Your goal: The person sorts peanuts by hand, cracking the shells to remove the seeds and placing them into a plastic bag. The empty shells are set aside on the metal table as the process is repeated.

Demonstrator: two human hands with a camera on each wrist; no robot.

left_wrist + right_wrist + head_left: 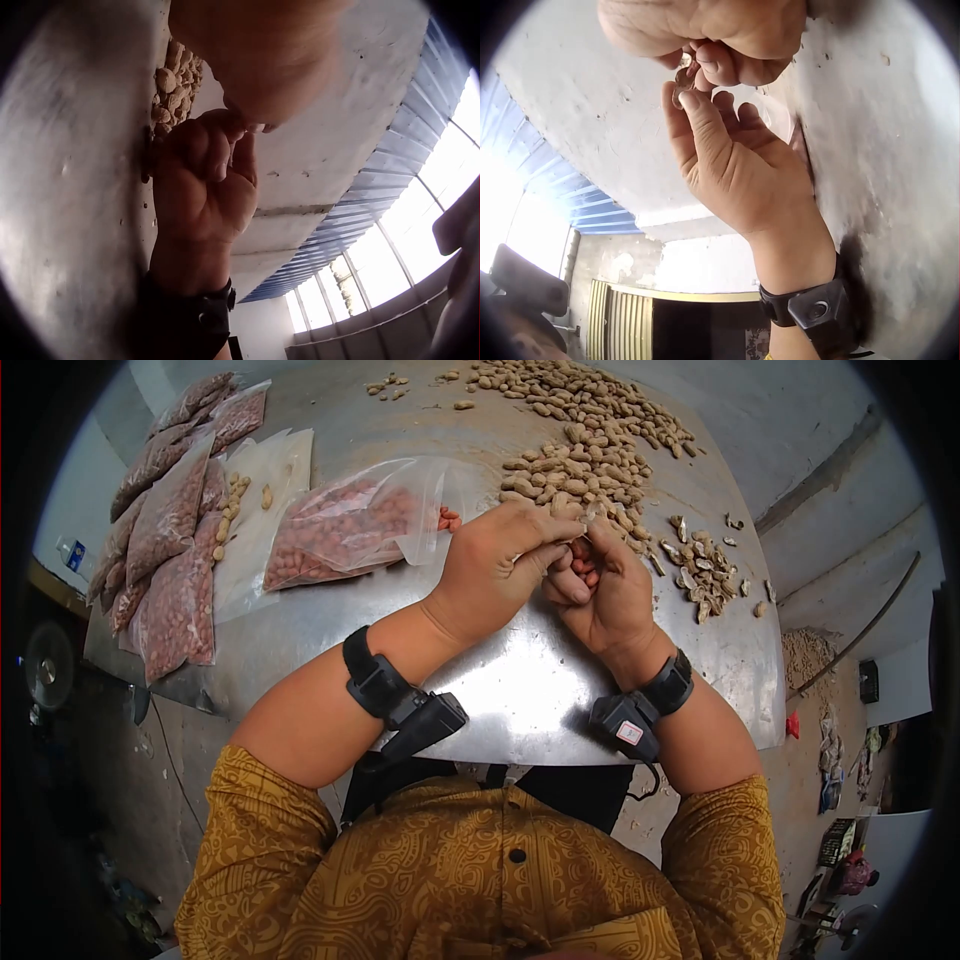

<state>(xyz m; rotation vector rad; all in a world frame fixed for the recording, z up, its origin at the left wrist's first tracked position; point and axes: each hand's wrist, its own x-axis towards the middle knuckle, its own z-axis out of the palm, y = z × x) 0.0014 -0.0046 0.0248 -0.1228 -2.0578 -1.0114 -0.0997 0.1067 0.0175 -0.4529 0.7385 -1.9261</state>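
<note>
At the lower edge of the head view we see a patterned yellow-brown shirt and, above it, two black wrist cameras, one strapped to each arm. The left hand and the right hand meet just right of centre in the upper half of the frame, above a metal table. The left hand pinches a split peanut shell between thumb and index finger, a grip we read best at the upper centre of the right wrist view. The right hand, fingers curled, holds red peanut kernels; whether its fingertips touch the shell, we cannot tell. Left of the hands lies a clear plastic bag of red kernels, with a few loose kernels showing at its right end. At right we note a small heap of opened shells. Farther off, a heap of unshelled peanuts reaches the top edge. At upper left we find a stack of filled kernel bags.
</note>
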